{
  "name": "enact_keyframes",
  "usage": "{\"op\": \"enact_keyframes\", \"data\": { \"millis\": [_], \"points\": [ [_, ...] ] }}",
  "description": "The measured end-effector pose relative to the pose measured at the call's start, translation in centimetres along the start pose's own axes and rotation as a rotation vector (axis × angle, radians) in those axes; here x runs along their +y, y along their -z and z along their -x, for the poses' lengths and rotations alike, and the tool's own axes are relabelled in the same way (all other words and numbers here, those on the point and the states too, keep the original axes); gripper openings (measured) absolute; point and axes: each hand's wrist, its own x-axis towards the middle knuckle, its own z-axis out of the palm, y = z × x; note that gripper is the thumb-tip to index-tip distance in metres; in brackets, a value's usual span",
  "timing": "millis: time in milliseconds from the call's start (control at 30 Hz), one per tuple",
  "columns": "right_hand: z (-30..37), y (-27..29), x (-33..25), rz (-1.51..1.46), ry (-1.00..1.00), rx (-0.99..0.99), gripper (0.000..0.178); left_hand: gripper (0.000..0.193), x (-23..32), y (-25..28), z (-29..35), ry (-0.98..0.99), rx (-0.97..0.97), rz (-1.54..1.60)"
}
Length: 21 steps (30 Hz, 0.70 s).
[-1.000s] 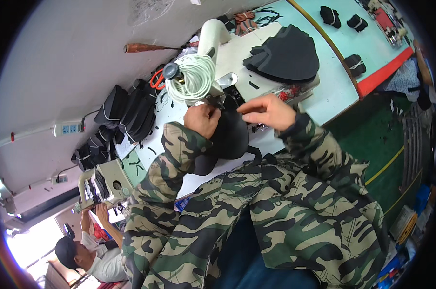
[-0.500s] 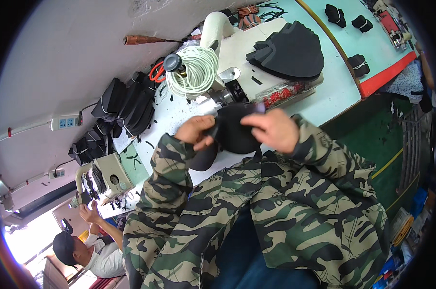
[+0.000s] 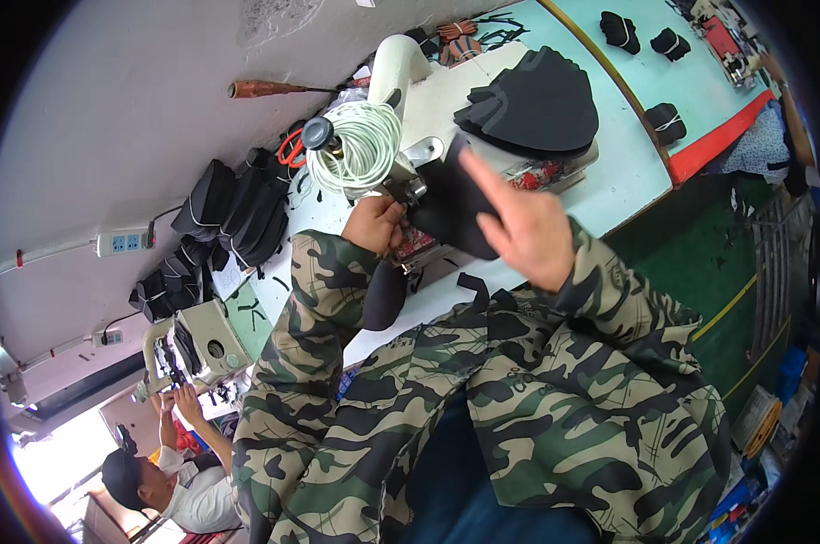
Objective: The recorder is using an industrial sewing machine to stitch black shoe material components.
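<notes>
A flat black piece [image 3: 446, 208], rounded and soft-looking, lies at the working head [image 3: 408, 189] of a cream-coloured machine. My left hand [image 3: 376, 225] is closed at the piece's left edge, beside the head, fingers pinched together and partly hidden. Over the piece's right side is my right hand [image 3: 532, 231], index finger stretched out along the edge and the other fingers loosely bent; it does not grip. Another narrow black piece [image 3: 385, 296] hangs below my left hand. A coil of whitish cord [image 3: 355, 150] with a black knob sits on top of the machine.
A stack of black cut pieces [image 3: 537, 104] lies right of the machine head. Tied black bundles [image 3: 237, 204] line the wall at left, near a screwdriver [image 3: 269, 89]. At lower left a co-worker [image 3: 179, 480] handles a second machine [image 3: 206, 340]. More small bundles [image 3: 668, 122] are at upper right.
Both hands have moved the black piece up and forward, from in front of the machine to its working head. My right index finger now stretches along its edge.
</notes>
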Motion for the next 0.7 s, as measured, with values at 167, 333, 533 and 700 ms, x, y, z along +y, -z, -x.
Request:
{"op": "enact_keyframes", "data": {
  "millis": [167,333,533,700],
  "points": [
    [-2.1,5.2,2.3,0.071,0.144,0.464,0.041,0.021,-5.0,1.4,0.2,-0.240,0.271,-0.245],
    [-2.3,7.7,3.7,0.346,0.322,0.720,0.026,0.031,-9.6,1.5,4.6,-0.046,0.163,-1.061],
    [-1.4,4.2,2.8,0.087,0.309,0.286,0.021,0.022,-10.6,-0.1,5.3,-0.108,0.290,-1.100],
    [2.8,15.5,-12.4,0.051,0.174,-0.135,0.011,0.017,-10.8,0.0,5.6,-0.038,0.294,-1.074]
  ]
}}
